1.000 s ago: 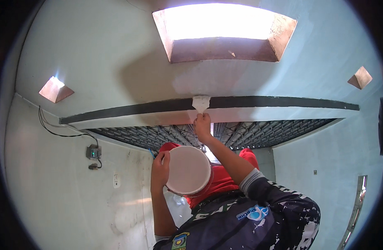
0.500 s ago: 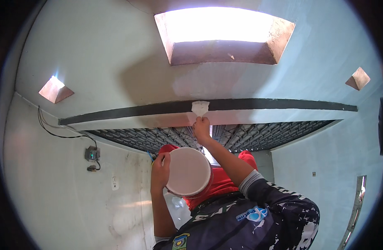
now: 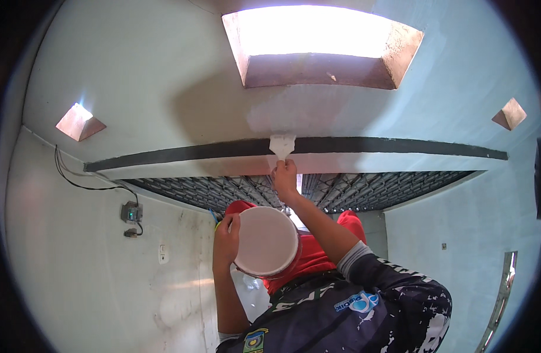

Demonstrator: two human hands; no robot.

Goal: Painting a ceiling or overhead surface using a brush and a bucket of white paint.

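Note:
Pinched by its handle in my right hand (image 3: 286, 177) is a wide, flat white paintbrush (image 3: 282, 146). Its broad end lies over the dark grey strip (image 3: 211, 150) on the wall, reaching the strip's upper edge. Whether that end is bristle or coated with paint is hard to make out. My left hand (image 3: 226, 240) grips the left rim of a round bucket (image 3: 266, 242) held in front of my body. A smooth pale surface fills the bucket's mouth; I cannot tell how deep it goes.
Above the strip is a bright wall opening (image 3: 320, 70), with a smaller opening (image 3: 80, 122) left and another (image 3: 510, 114) right. Below runs a dark lattice gate (image 3: 223, 191). A cable leads to a small box (image 3: 131, 212) on the left wall, above a switch plate (image 3: 163, 254).
The paintbrush has moved slightly up, its broad end now reaching a little past the strip's upper edge. My left hand still holds the bucket. The whole view has shifted slightly.

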